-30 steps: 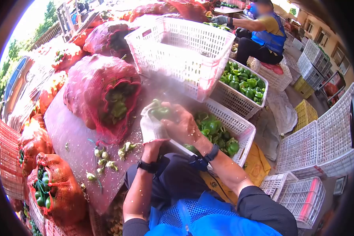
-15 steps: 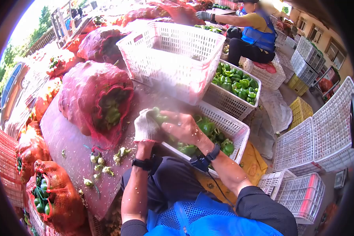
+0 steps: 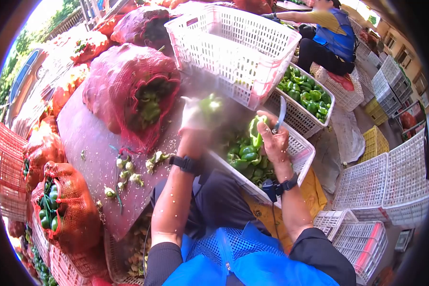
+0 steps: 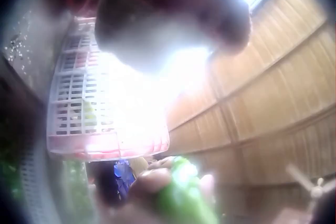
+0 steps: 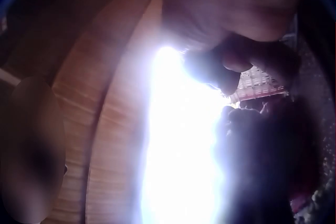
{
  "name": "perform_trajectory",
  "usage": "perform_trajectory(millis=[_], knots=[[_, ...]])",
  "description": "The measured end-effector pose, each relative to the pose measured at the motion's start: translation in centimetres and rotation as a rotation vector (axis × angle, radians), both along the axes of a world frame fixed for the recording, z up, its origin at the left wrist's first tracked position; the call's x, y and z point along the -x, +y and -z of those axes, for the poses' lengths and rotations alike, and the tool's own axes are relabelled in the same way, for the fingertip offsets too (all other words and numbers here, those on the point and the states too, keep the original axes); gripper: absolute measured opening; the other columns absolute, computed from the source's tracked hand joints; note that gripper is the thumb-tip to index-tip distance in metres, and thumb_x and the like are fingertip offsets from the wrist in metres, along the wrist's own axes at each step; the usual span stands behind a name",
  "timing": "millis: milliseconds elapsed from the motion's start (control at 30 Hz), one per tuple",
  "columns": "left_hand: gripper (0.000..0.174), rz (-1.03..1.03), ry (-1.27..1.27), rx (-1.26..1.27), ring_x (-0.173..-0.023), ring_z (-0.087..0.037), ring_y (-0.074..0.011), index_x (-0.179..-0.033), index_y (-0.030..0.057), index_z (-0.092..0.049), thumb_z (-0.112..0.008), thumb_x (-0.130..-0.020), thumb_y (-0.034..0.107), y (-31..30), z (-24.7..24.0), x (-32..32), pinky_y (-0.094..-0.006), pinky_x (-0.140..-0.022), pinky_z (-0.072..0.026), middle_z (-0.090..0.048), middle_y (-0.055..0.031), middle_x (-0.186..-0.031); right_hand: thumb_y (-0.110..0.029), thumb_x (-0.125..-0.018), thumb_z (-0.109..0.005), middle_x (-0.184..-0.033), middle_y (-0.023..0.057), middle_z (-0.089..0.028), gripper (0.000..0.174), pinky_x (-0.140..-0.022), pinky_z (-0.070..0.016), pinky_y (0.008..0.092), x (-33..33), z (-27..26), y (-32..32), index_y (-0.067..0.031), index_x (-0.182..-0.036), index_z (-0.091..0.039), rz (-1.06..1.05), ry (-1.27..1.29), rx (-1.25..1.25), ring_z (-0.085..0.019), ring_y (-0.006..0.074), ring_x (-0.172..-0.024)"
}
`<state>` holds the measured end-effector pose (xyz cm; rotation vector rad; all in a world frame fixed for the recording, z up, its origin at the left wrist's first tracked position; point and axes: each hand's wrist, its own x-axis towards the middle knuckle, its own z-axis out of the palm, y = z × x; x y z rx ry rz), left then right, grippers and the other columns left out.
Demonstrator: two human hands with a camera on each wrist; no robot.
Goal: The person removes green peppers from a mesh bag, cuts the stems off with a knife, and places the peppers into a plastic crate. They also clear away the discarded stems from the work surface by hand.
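My left hand [image 3: 193, 117], in a white glove and blurred, holds a green bell pepper [image 3: 212, 106] above the purple-grey work surface [image 3: 100, 176]. To its right my bare right hand [image 3: 275, 145] grips a piece of green pepper [image 3: 256, 132] over a white crate [image 3: 298, 167] of green peppers [image 3: 248, 152]. A knife [image 3: 282, 112] with a slim curved blade sticks up from the same hand, its handle hidden by the fingers. In the left wrist view bare fingers clasp a green pepper [image 4: 184, 192]. Glare and shadow hide much of the right wrist view.
A large white crate [image 3: 233, 52] stands ahead, beside a second crate full of peppers [image 3: 307, 95]. At left sit a pink mesh bag [image 3: 124, 71] and an orange one [image 3: 78, 214]. Pepper cores [image 3: 126, 171] lie on the surface. Another person [image 3: 331, 38] sits beyond.
My hands were together around a pepper and are now apart. The right hand has moved right over the crate with a pepper piece, and the knife blade has come into sight.
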<state>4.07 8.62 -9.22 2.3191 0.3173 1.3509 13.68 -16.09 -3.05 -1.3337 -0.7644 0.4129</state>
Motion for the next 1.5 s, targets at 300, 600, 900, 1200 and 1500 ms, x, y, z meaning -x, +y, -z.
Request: perform_trajectory(millis=[300, 600, 900, 1200, 1500], knots=[[0.053, 0.139, 0.377, 0.545, -0.089, -0.067, -0.0241, -0.104, 0.0048, -0.070, -0.041, -0.104, 0.049, -5.8, -5.4, 2.7, -0.0375, -0.086, -0.0524, -0.070, -0.0109, -0.097, -0.023, -0.081, -0.079, -0.137, 0.0202, -0.057, 0.051, -0.102, -0.0499, 0.0421, -0.2, -5.0, 2.8, -0.0025, -0.126, -0.066, -0.168, -0.851, 0.185, -0.060, 0.0359, -0.123], [0.041, -0.174, 1.316, -0.779, -0.120, -0.059, -0.0290, -0.116, 0.0020, -0.069, -0.064, -0.083, 0.025, -6.5, -5.4, 2.6, -0.0393, -0.111, -0.0363, -0.068, -0.0186, -0.117, -0.008, -0.085, -0.070, -0.115, 0.0193, -0.069, 0.030, -0.094, -0.0542, 0.0398, -1.1, -2.1, 5.0, -0.0015, -0.114, -0.071, -0.282, -0.810, 0.082, -0.068, 0.0333, -0.108], [0.026, -0.278, 1.170, 0.008, -0.104, -0.066, -0.0295, -0.106, 0.0083, -0.071, -0.067, -0.082, 0.017, -10.2, -7.6, 2.1, -0.0353, -0.091, -0.0515, -0.070, -0.0145, -0.107, -0.005, -0.086, -0.066, -0.108, 0.0209, -0.069, 0.024, -0.087, -0.0562, 0.0398, 1.4, 0.2, 4.9, 0.0033, -0.109, -0.070, 0.118, -0.864, 0.033, -0.069, 0.0375, -0.098], [0.044, -0.182, 0.844, 0.329, -0.097, -0.067, -0.0366, -0.118, -0.0070, -0.060, -0.068, -0.081, 0.016, -9.6, -10.1, 2.5, -0.0378, -0.085, -0.0551, -0.067, -0.0250, -0.106, -0.004, -0.084, -0.069, -0.103, 0.0173, -0.072, 0.023, -0.084, -0.0553, 0.0348, 0.6, 1.1, 4.2, 0.0048, -0.105, -0.070, 0.088, -0.631, 0.131, -0.071, 0.0281, -0.094], [0.039, -0.348, 1.262, 0.071, -0.111, -0.064, -0.0232, -0.116, 0.0069, -0.069, -0.064, -0.088, 0.035, -10.2, -7.7, 0.7, -0.0302, -0.095, -0.0495, -0.068, -0.0128, -0.116, 0.001, -0.084, -0.069, -0.099, 0.0118, -0.073, 0.019, -0.082, -0.0538, 0.0311, 1.1, 0.9, 4.6, 0.0031, -0.103, -0.070, 0.112, -0.318, 0.071, -0.069, 0.0177, -0.093]])
